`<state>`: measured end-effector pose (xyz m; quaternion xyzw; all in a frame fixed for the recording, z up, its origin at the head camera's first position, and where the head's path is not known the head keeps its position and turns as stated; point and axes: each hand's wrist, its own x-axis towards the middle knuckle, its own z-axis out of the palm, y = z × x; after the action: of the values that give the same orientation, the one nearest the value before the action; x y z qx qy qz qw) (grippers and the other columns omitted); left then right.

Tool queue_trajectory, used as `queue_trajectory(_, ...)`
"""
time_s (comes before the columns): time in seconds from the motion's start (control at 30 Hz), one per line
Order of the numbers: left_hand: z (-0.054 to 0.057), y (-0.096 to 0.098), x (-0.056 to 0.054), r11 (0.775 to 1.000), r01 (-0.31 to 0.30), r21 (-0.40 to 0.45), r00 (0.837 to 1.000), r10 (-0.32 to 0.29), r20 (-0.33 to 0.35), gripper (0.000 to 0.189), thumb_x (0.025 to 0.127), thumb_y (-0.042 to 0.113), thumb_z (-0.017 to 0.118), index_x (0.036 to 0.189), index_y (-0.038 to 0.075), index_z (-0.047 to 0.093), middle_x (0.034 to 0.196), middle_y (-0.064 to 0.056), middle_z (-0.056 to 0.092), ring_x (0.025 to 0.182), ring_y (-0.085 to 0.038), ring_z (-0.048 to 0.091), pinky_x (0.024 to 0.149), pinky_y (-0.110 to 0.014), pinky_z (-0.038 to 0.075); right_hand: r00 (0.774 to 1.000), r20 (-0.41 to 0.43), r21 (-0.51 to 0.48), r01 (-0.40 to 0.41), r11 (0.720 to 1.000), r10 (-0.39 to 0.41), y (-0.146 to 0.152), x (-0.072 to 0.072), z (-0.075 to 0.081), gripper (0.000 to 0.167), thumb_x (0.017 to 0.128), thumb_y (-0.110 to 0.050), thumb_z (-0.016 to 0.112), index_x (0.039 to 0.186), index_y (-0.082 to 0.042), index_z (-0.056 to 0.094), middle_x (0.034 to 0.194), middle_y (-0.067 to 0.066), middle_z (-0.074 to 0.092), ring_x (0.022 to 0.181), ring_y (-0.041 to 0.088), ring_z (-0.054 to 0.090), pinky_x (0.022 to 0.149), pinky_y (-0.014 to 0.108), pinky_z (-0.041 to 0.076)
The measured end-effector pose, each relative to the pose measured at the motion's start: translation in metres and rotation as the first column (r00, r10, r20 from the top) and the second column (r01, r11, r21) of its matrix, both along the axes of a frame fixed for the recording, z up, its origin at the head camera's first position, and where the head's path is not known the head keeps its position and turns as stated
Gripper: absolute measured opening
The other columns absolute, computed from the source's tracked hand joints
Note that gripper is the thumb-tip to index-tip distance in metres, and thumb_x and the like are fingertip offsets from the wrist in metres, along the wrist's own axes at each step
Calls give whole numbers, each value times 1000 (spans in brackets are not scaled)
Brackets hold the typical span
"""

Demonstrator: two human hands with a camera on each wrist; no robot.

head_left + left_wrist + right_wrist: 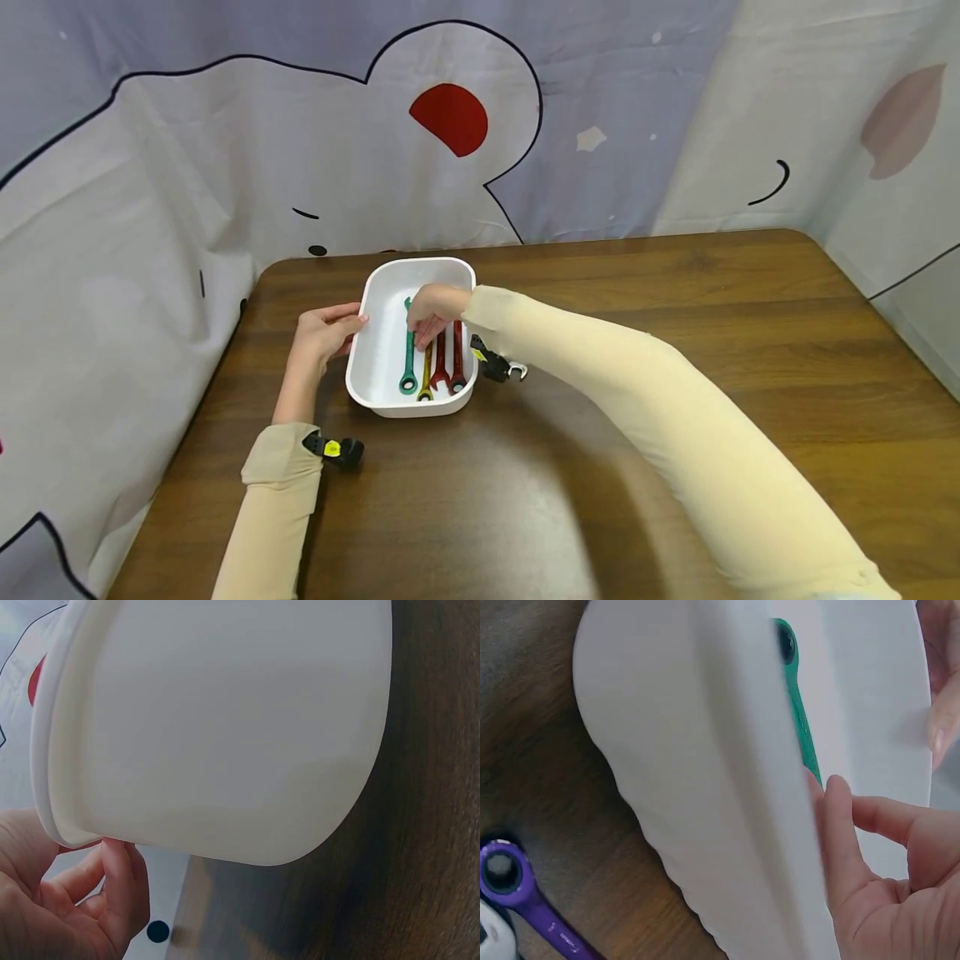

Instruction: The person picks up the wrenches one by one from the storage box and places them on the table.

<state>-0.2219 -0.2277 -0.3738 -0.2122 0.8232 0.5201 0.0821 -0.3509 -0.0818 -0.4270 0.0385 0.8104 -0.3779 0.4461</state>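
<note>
My left hand (321, 337) grips the left rim of a white plastic tray (372, 367), thumb over the edge and fingers outside. In the left wrist view, the left hand (82, 892) is at the rim beside the tray's outer wall. My right hand (435, 312) reaches down inside the tray over the wrenches. A green wrench (408, 362), a yellow wrench (426, 371) and two red wrenches (440, 358) lie side by side there. The right fingers cover the yellow wrench's upper end; their tips are hidden, so I cannot tell whether they hold it.
On the brown wooden table (675, 275), right of the tray, lie a purple wrench (510, 885) and a silver wrench (517, 371), partly hidden by the right wrist camera (491, 362). A patterned curtain (300, 150) hangs behind the table.
</note>
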Motion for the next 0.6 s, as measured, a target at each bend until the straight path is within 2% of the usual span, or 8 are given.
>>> queue_trajectory(0.07, 0, 0, 0, 1000, 4, 0, 1000, -4, -3, 46, 93, 26, 63, 137, 14, 55, 134, -12, 58, 91, -12, 57, 65, -15, 49, 1000, 6, -5, -1, 1000, 1, -5, -11, -12, 15, 88, -1, 61, 80, 11, 64, 75, 24, 70, 67, 29, 71, 61, 31, 58)
queue_trajectory(0.17, -1, -1, 0, 1000, 9, 1, 1000, -9, -7, 47, 93, 26, 63, 137, 13, 54, 134, -13, 58, 92, -13, 57, 65, -15, 50, 999, -44, 46, 2, 999, 0, -10, -5, -8, 12, 88, -4, 64, 86, 8, 64, 80, 21, 71, 71, 27, 72, 64, 31, 58)
queue_trajectory(0.23, -1, -2, -1, 1000, 10, 2, 1000, -10, -8, 47, 93, 26, 63, 137, 13, 54, 135, -13, 58, 91, -12, 57, 66, -15, 49, 997, -72, 83, -32, 996, 38, -11, 0, -1, 15, 86, -8, 69, 89, 7, 65, 82, 19, 72, 72, 25, 72, 64, 29, 58)
queue_trajectory(0.3, -2, -2, -1, 1000, 10, 4, 1000, -10, -10, 47, 93, 26, 63, 137, 13, 54, 134, -13, 58, 89, -12, 57, 66, -15, 49, 988, -117, 134, -83, 987, 99, -7, 17, 20, 19, 85, -13, 72, 94, 4, 68, 86, 14, 74, 76, 19, 73, 68, 25, 57)
queue_trajectory(0.33, -1, -2, -1, 1000, 10, 5, 1000, -10, -11, 47, 93, 26, 63, 137, 13, 54, 134, -13, 58, 88, -11, 57, 66, -15, 49, 982, -129, 153, -115, 981, 135, -6, 20, 24, 20, 84, -16, 74, 90, 3, 70, 83, 11, 74, 73, 16, 73, 66, 22, 56)
queue_trajectory(0.4, -1, -2, 0, 1000, 11, 5, 1000, -10, -14, 47, 93, 26, 63, 137, 13, 54, 134, -13, 58, 87, -10, 57, 66, -15, 49, 964, -193, 232, -137, 963, 184, -4, 38, 44, 19, 85, -20, 73, 86, -1, 72, 79, 6, 75, 71, 11, 72, 63, 18, 54)
queue_trajectory(0.47, -1, -2, 0, 1000, 13, 5, 1000, -13, -18, 47, 93, 26, 63, 137, 12, 54, 134, -13, 58, 88, -10, 57, 66, -15, 50, 951, -244, 285, -117, 951, 190, -1, 54, 60, 20, 86, -23, 72, 85, -3, 73, 79, 3, 75, 73, 8, 72, 66, 15, 54)
queue_trajectory(0.6, -2, -1, 0, 1000, 15, 2, 1000, -15, -20, 47, 94, 26, 62, 137, 12, 54, 135, -13, 57, 93, -12, 57, 67, -15, 50, 949, -279, 282, -66, 957, 148, 0, 62, 63, 21, 86, -22, 73, 89, -2, 71, 85, 6, 75, 79, 12, 72, 69, 18, 55)
